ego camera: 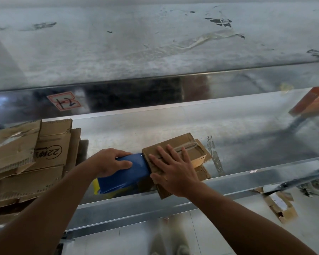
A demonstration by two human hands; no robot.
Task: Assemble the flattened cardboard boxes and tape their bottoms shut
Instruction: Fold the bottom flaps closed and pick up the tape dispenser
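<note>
A small brown cardboard box (187, 144) lies on the metal shelf (191, 124), its taped seam facing up. My right hand (171, 170) presses flat on top of it with fingers spread. My left hand (110, 161) grips a blue and yellow tape dispenser (125, 175) whose front edge meets the box's left end. More brown cardboard (203, 172) sits under the box. A stack of flattened cardboard boxes (31, 159) lies at the left of the shelf.
A steel table top (155, 43) with torn tape scraps sits above the shelf, its front face bearing a red-edged label (64, 101). An orange-brown box (313, 102) stands far right. A damaged carton (280, 207) lies on the floor, right. The shelf's front rail (228, 183) runs below my hands.
</note>
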